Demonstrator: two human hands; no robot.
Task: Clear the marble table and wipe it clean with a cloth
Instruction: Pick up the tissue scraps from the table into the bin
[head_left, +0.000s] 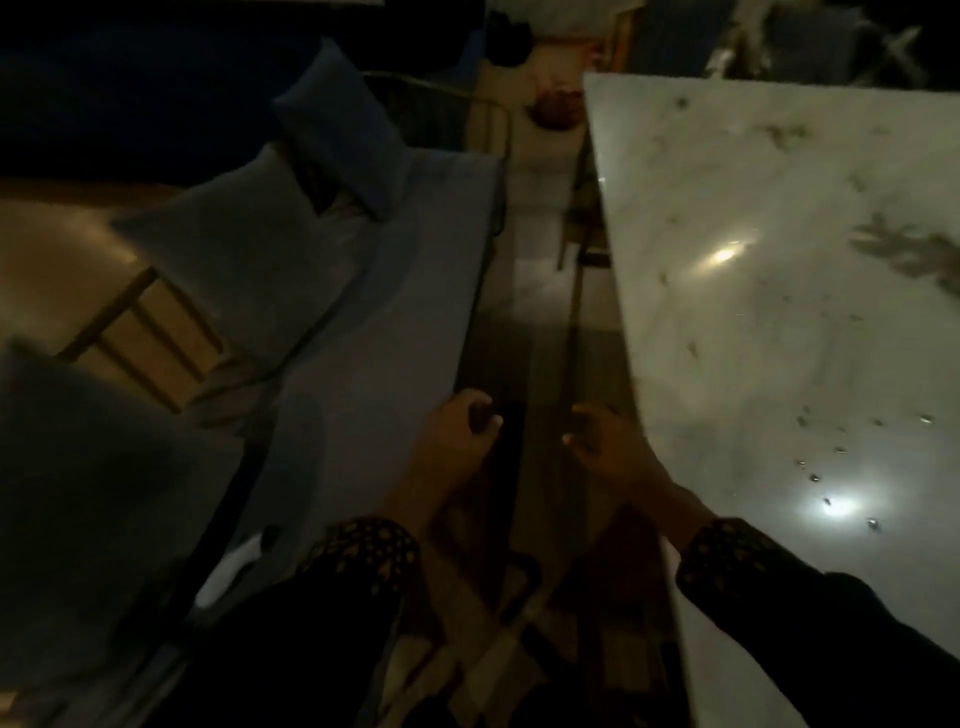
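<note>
Your marble surface (779, 291) fills the right side of the view, pale with grey veins, running from the far right corner down toward you. Two bright spots of light shine on it, one near its middle and one nearer you, and small dark specks and wet-looking droplets (826, 452) are scattered between them. No cloth shows anywhere in the dim view.

Your right hand (605, 441) hangs just off the left edge of the surface, over the gap between it and the bed. Its fingers are loosely curled and its grip holds nothing that you can make out. The patterned dark sleeve (727, 561) behind it crosses the near edge of the marble.

Your left hand (457, 431) is on the other side of the gap, at the edge of the blue bed (374, 332). Its fingers are curled inward; the light is too poor to tell whether its grip has hold of something small or nothing at all.

Blue pillows (244, 249) lie farther along the bed, to the left. A wooden chair back (140, 338) stands beyond them. The floor (540, 291) runs dark between bed and surface.
</note>
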